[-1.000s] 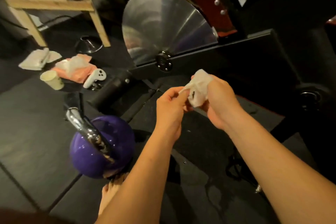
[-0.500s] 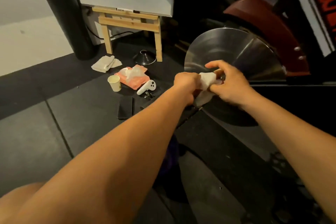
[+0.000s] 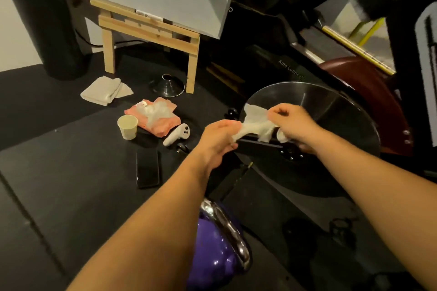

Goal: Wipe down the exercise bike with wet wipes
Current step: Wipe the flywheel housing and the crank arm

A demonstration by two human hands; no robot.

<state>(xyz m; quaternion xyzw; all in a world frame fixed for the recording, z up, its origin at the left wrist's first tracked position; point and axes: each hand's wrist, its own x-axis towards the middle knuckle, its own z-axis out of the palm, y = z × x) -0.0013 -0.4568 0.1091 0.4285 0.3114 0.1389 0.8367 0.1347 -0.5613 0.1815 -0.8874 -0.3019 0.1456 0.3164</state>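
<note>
At right: exercise bike [image 3: 369, 92], steel flywheel [image 3: 331, 111] facing cam. Purple kettlebell [image 3: 212, 255] on floor [image 3: 59, 149] under left forearm. Hands apart in front of flywheel: left hand [image 3: 220, 137] & right hand [image 3: 295, 125] each pinch an end of one wet wipe [image 3: 254, 120], stretched btwn them. Pink wipes pack [image 3: 156, 116], phone [image 3: 147, 168], controller [image 3: 177, 134], paper cup [image 3: 127, 126] on floor at left.

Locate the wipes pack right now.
Head view, left of centre on the floor mat: the pink wipes pack lies between the paper cup on its left and the white controller on its right, in front of the wooden easel.
</note>
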